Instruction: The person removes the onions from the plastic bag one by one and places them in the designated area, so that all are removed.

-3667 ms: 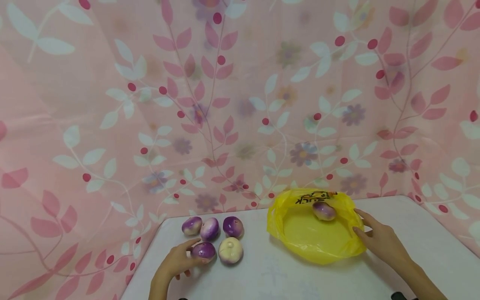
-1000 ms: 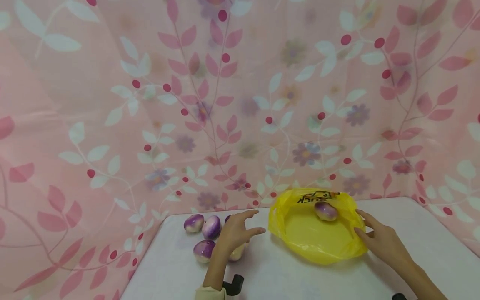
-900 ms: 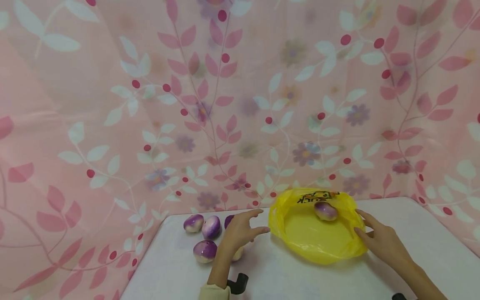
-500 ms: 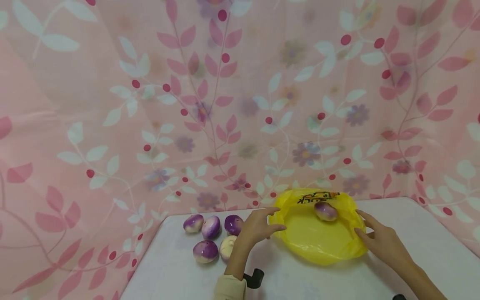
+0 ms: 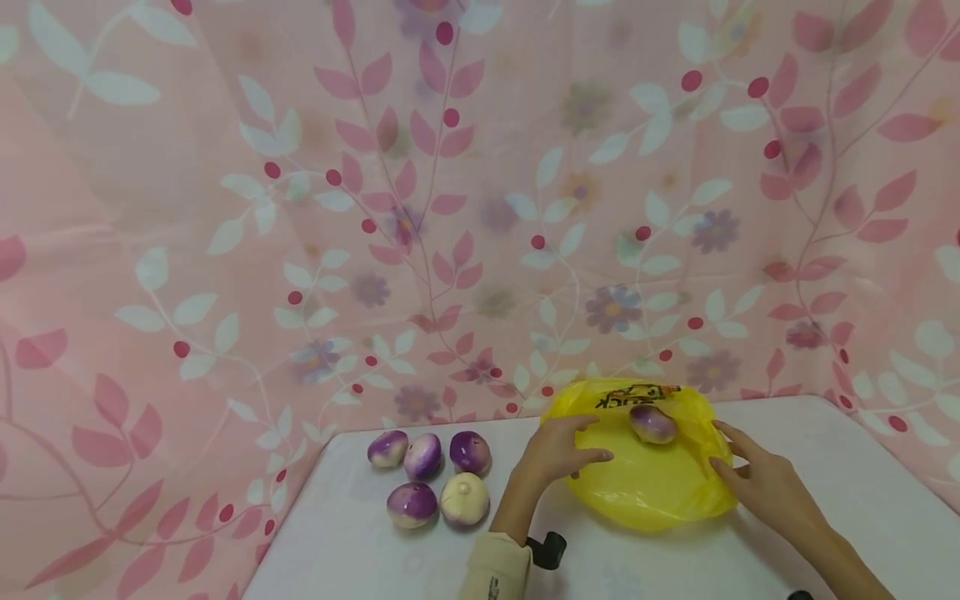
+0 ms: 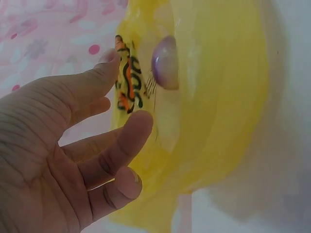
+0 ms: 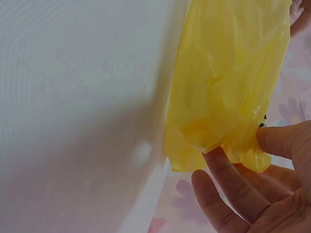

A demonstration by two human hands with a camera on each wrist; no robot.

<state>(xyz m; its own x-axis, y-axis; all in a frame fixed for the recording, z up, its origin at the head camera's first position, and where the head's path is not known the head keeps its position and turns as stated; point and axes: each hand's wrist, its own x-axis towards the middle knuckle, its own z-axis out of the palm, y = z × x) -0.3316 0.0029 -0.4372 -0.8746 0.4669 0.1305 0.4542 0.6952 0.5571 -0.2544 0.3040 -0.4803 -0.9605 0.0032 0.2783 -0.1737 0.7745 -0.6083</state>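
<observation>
A yellow plastic bag [image 5: 645, 487] lies on the table with its mouth spread wide toward me. One glossy purple-and-white turnip [image 5: 652, 425] rests inside, near the back. My left hand [image 5: 558, 450], fingers spread and holding nothing, is over the bag's left rim; in the left wrist view the same turnip [image 6: 166, 63] shows past the fingertips. My right hand [image 5: 768, 483] holds the bag's right edge, thumb on the inner side and fingers outside. In the right wrist view the bag's crumpled edge [image 7: 218, 131] sits between thumb and fingers.
Several more turnips stand in a loose group at the left: a purple one [image 5: 470, 452], a pale one with its knob up [image 5: 464, 500] and others beside them. A white cloth covers the table [image 5: 637, 575]. Behind hangs a pink floral curtain [image 5: 480, 250].
My left hand was by the turnips on the left; it has moved right, empty, to the bag's mouth, uncovering the pale turnip. The right hand stays on the bag's edge.
</observation>
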